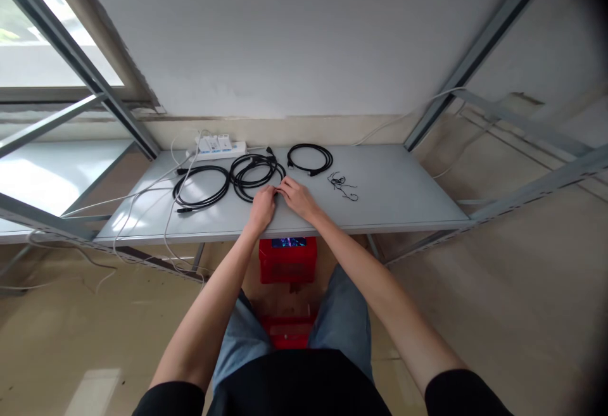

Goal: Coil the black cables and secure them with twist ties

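Observation:
My left hand [263, 206] and my right hand [297, 196] meet at the front right side of the middle coil of black cable [232, 178]. Both are closed, fingertips pinched together and almost touching. What lies between them is too small and covered to make out. Part of the coil's near right side is hidden behind my fingers. To the left lies another coiled black cable [204, 204] with its plugs showing. A third black cable coil [331, 161] rests behind my right hand. Several thin black ties [339, 182] lie in a loose tangle to the right.
A white power strip [232, 150] with adapters stands against the wall, and white cords [142, 191] trail over the left front edge. The grey shelf [389, 194] sits between metal uprights. Below it, a red box [287, 264] is on the floor near my legs.

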{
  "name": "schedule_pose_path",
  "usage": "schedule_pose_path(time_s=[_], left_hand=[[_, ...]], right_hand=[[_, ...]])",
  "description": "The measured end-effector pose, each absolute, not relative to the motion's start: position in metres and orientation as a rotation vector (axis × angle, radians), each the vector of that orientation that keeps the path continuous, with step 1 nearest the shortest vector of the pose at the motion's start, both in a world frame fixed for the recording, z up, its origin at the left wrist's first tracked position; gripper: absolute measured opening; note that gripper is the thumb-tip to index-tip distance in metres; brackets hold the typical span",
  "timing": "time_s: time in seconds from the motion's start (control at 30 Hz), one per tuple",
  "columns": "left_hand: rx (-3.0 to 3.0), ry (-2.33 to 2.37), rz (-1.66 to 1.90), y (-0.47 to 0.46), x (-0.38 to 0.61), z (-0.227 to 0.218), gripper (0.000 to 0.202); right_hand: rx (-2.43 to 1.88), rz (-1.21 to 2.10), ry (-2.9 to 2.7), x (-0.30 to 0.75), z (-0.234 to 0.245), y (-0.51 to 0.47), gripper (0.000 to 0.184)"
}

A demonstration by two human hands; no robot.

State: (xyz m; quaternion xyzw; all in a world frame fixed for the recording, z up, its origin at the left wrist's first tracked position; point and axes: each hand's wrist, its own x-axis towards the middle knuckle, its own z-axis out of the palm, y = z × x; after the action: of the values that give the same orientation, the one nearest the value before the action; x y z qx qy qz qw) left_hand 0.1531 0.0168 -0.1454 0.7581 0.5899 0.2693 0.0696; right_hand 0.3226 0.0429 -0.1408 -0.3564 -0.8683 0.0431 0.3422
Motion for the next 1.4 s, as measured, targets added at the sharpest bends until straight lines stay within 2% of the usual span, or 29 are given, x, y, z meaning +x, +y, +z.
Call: schedule_pose_path(time_s=[0.3,0.6,0.83,1.2,1.4], left_hand=[[2.231,1.763,0.833,0.018,0.151,-0.146,0.032],[2.212,1.664,0.901,0.015,0.152,-0.141,0.043],[2.123,1.971,0.798,0.013,0.153,-0.138,0.031],[1.953,2.160,0.747,0.013,0.156,-0.134,0.034],[1.905,2.113,0.870,0.011,0.155,-0.134,0.035]], right_hand=[[-0.907,0.164,-2.287,0.324,-0.140,0.044,0.022],[-1.001,0.103,-2.288,0.323,-0.144,0.044,0.024],[-1.017,0.111,-2.273,0.325,-0.141,0.038,0.024],[-1.019,0.031,-2.412,0.333,-0.147,0.034,0.028],[-1.122,-0.004,-2.287,0.335,-0.150,0.029,0.026]])
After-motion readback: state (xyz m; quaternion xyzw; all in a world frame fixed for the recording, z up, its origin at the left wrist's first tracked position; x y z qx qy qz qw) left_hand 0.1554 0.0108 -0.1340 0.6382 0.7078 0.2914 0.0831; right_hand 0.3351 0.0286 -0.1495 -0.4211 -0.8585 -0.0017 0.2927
